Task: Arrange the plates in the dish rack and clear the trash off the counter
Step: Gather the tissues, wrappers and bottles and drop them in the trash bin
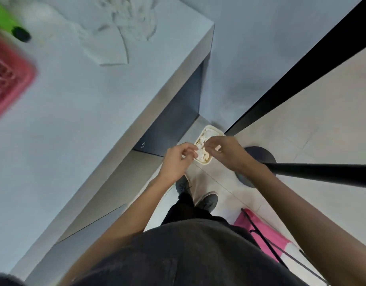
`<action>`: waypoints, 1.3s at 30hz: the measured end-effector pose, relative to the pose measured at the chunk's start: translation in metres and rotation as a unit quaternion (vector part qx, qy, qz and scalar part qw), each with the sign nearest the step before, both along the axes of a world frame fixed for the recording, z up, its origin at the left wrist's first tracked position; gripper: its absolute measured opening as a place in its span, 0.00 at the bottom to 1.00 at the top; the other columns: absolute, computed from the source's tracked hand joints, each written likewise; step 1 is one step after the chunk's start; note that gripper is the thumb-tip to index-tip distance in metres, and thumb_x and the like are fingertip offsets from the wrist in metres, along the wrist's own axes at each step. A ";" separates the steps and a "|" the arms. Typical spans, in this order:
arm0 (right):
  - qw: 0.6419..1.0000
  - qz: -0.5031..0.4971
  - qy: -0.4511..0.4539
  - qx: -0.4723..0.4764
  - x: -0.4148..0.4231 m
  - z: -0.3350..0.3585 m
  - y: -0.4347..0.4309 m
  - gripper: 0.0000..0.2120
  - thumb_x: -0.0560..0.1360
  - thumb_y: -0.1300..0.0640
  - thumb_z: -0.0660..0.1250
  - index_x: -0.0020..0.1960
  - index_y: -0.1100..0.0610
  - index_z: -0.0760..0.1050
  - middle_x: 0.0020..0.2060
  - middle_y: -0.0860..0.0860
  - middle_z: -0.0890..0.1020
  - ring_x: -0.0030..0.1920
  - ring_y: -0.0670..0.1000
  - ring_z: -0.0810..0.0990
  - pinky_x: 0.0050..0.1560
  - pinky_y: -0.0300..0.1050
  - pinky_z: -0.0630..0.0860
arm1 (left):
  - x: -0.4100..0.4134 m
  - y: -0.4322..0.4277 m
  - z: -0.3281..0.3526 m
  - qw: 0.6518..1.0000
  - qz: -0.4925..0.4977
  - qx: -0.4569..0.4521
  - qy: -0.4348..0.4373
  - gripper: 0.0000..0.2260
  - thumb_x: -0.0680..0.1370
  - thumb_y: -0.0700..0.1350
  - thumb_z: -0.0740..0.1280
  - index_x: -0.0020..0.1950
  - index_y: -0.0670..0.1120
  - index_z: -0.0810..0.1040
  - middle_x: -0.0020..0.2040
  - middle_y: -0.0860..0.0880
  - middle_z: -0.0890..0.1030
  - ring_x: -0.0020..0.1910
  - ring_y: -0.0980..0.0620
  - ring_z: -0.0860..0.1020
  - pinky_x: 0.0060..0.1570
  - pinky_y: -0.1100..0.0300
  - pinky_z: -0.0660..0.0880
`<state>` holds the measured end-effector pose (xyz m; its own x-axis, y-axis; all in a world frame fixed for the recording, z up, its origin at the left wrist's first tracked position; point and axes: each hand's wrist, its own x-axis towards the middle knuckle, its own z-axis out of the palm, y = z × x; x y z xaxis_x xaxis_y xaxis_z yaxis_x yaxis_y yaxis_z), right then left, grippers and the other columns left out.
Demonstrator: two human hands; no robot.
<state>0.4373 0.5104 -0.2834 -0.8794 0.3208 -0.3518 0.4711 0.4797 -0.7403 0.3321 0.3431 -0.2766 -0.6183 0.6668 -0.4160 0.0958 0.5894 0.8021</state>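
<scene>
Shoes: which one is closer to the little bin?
The left shoe, stepped forward toward the cream bin; the right shoe sits further back.

Kitchen-like room: a long pale grey surface (85, 110) carries a red slatted dish rack (6, 79), above a light tiled floor (301, 131) where a small cream waste bin (211, 128) stands.

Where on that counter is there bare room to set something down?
The middle of the counter is bare, between the red rack and the right edge. The far end is crowded: clear plastic, a green thing, a black knob.
</scene>
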 end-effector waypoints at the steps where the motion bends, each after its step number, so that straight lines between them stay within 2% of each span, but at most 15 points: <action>1: 1.000 -0.004 0.021 0.003 -0.004 0.011 -0.002 0.05 0.77 0.59 0.69 0.51 0.58 0.83 0.43 0.47 0.83 0.43 0.40 0.79 0.44 0.32 0.72 | -0.001 -0.001 0.013 1.000 0.012 0.011 0.001 0.13 0.77 0.33 0.64 0.48 0.50 0.82 0.40 0.54 0.84 0.40 0.60 0.81 0.50 0.54 0.79; 5: 0.998 0.013 0.054 0.005 -0.035 0.052 -0.002 0.07 0.79 0.58 0.66 0.48 0.57 0.82 0.42 0.46 0.83 0.41 0.37 0.78 0.42 0.27 0.69 | -0.022 -0.005 0.062 0.995 0.064 0.072 0.035 0.10 0.80 0.35 0.63 0.50 0.44 0.83 0.41 0.50 0.85 0.41 0.54 0.82 0.47 0.58 0.78; 9: 0.994 0.044 0.097 0.025 -0.073 0.085 -0.001 0.08 0.80 0.58 0.65 0.48 0.57 0.82 0.43 0.45 0.83 0.43 0.42 0.79 0.45 0.31 0.73 | -0.057 -0.010 0.092 0.989 0.094 0.100 0.056 0.09 0.82 0.38 0.63 0.51 0.45 0.83 0.42 0.51 0.84 0.41 0.54 0.82 0.47 0.62 0.77; 12: 0.992 0.048 0.114 0.032 -0.101 0.100 0.003 0.08 0.80 0.57 0.64 0.48 0.56 0.81 0.42 0.47 0.84 0.43 0.45 0.80 0.45 0.38 0.75 | -0.099 -0.008 0.105 0.979 0.095 0.113 0.138 0.09 0.79 0.39 0.64 0.52 0.46 0.83 0.46 0.53 0.85 0.45 0.57 0.81 0.48 0.60 0.78; 16: 0.989 0.066 0.121 0.052 -0.131 0.111 0.008 0.08 0.80 0.56 0.64 0.47 0.57 0.80 0.40 0.50 0.83 0.42 0.49 0.80 0.46 0.46 0.77 | -0.179 0.001 0.116 0.956 0.086 0.060 0.274 0.12 0.78 0.42 0.67 0.62 0.47 0.80 0.61 0.50 0.80 0.57 0.51 0.77 0.57 0.58 0.73; 18: 0.988 0.073 0.125 0.050 -0.142 0.115 0.009 0.07 0.80 0.57 0.64 0.49 0.56 0.80 0.42 0.48 0.83 0.42 0.45 0.79 0.45 0.37 0.74 | -0.222 0.008 0.115 0.942 0.075 0.013 0.327 0.18 0.77 0.47 0.70 0.67 0.46 0.76 0.68 0.47 0.75 0.66 0.46 0.72 0.62 0.57 0.67; 20: 0.989 0.071 0.115 0.054 -0.153 0.117 0.011 0.07 0.80 0.58 0.64 0.52 0.55 0.80 0.45 0.46 0.82 0.43 0.41 0.78 0.44 0.28 0.70 | -0.251 0.013 0.107 0.923 0.026 -0.078 0.377 0.26 0.77 0.54 0.70 0.72 0.48 0.71 0.75 0.46 0.67 0.73 0.44 0.65 0.70 0.50 0.62; 22: 0.991 0.064 0.100 0.067 -0.164 0.118 0.013 0.08 0.80 0.58 0.63 0.56 0.55 0.79 0.48 0.46 0.82 0.45 0.41 0.77 0.45 0.26 0.69 | -0.259 0.014 0.091 0.897 -0.033 -0.157 0.413 0.29 0.78 0.59 0.65 0.76 0.49 0.66 0.79 0.46 0.60 0.78 0.44 0.57 0.75 0.45 0.54; 23: 0.991 0.057 0.098 0.072 -0.170 0.119 0.015 0.09 0.80 0.58 0.63 0.57 0.54 0.79 0.48 0.47 0.82 0.46 0.42 0.78 0.46 0.27 0.69 | -0.255 0.012 0.082 0.889 -0.047 -0.162 0.425 0.29 0.79 0.59 0.63 0.77 0.49 0.65 0.80 0.46 0.58 0.79 0.44 0.55 0.76 0.45 0.50; 26: 0.989 0.045 0.111 0.083 -0.191 0.123 0.019 0.09 0.80 0.60 0.63 0.58 0.55 0.79 0.50 0.50 0.82 0.49 0.46 0.78 0.49 0.34 0.70 | -0.233 -0.005 0.064 0.888 -0.025 -0.105 0.446 0.26 0.79 0.58 0.60 0.74 0.48 0.69 0.78 0.46 0.63 0.78 0.44 0.58 0.77 0.46 0.48; 29: 0.984 0.051 0.118 0.126 -0.222 0.128 0.027 0.12 0.78 0.63 0.64 0.61 0.58 0.78 0.55 0.53 0.79 0.55 0.52 0.78 0.53 0.39 0.70 | -0.225 -0.013 0.056 0.883 0.027 -0.042 0.467 0.23 0.78 0.58 0.61 0.67 0.47 0.76 0.70 0.48 0.73 0.71 0.45 0.68 0.74 0.48 0.55; 31: 0.975 0.048 0.124 0.178 -0.246 0.129 0.033 0.16 0.78 0.61 0.66 0.65 0.57 0.74 0.62 0.54 0.73 0.62 0.54 0.73 0.56 0.40 0.70 | -0.228 -0.012 0.057 0.879 0.062 -0.010 0.472 0.20 0.77 0.57 0.63 0.63 0.48 0.78 0.66 0.48 0.75 0.66 0.45 0.72 0.71 0.48 0.59; 35: 0.963 0.028 0.053 0.264 -0.291 0.122 0.030 0.31 0.79 0.47 0.65 0.77 0.54 0.58 0.76 0.56 0.55 0.72 0.58 0.59 0.65 0.55 0.71 | -0.232 -0.012 0.055 0.872 0.114 -0.021 0.475 0.16 0.76 0.56 0.68 0.61 0.50 0.77 0.72 0.47 0.70 0.70 0.44 0.67 0.69 0.43 0.61; 37: 0.949 0.050 0.012 0.311 -0.307 0.113 0.026 0.33 0.79 0.46 0.63 0.78 0.55 0.55 0.76 0.58 0.57 0.71 0.60 0.60 0.66 0.55 0.68 | -0.234 -0.012 0.054 0.886 0.131 -0.034 0.444 0.21 0.76 0.59 0.67 0.66 0.51 0.74 0.76 0.47 0.65 0.75 0.44 0.62 0.71 0.41 0.59; 39: 0.936 0.058 0.012 0.346 -0.313 0.106 0.026 0.29 0.80 0.51 0.63 0.76 0.58 0.59 0.71 0.58 0.65 0.67 0.60 0.65 0.66 0.51 0.68 | -0.238 -0.011 0.052 0.900 0.137 -0.051 0.410 0.26 0.76 0.64 0.62 0.70 0.52 0.70 0.78 0.48 0.62 0.77 0.44 0.58 0.73 0.41 0.59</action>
